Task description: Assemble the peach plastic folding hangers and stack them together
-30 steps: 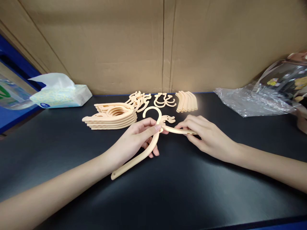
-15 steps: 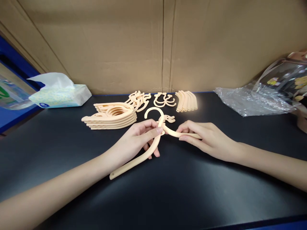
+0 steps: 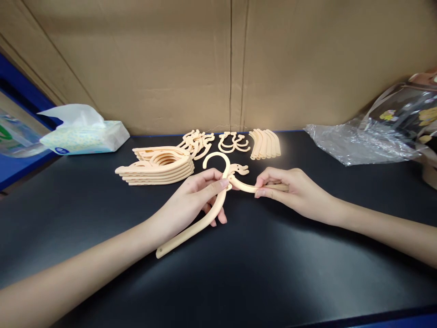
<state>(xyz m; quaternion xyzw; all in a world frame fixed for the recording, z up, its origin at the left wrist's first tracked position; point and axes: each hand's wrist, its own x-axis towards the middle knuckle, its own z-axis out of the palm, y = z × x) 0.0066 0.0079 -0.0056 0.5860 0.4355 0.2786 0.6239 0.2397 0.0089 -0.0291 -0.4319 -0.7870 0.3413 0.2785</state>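
Observation:
My left hand [image 3: 205, 191] pinches a cream plastic hanger [image 3: 201, 224] at its middle, where the curved hook rises from a long arm that slants down to the left. My right hand [image 3: 290, 189] is closed on a second curved hanger arm [image 3: 244, 186], whose inner end meets the hook joint by my left fingertips. Whether the two parts are locked together is hidden by the fingers. Just behind the joint lies a small cream piece with forked ends [image 3: 241, 169]. A stack of folded cream hangers [image 3: 159, 175] sits behind my left hand.
Loose hooks [image 3: 196, 141], several more hooks [image 3: 234, 142] and a row of curved arms [image 3: 264, 143] lie along the back of the black table [image 3: 218, 282]. A tissue pack [image 3: 85, 136] stands at left. Clear plastic wrap [image 3: 358, 143] and a transparent bag [image 3: 403, 109] lie at right.
My right hand has shifted slightly, its fingers gripping the hanger arm a little higher. The hook has tilted slightly left in my left hand. The other things stay in place.

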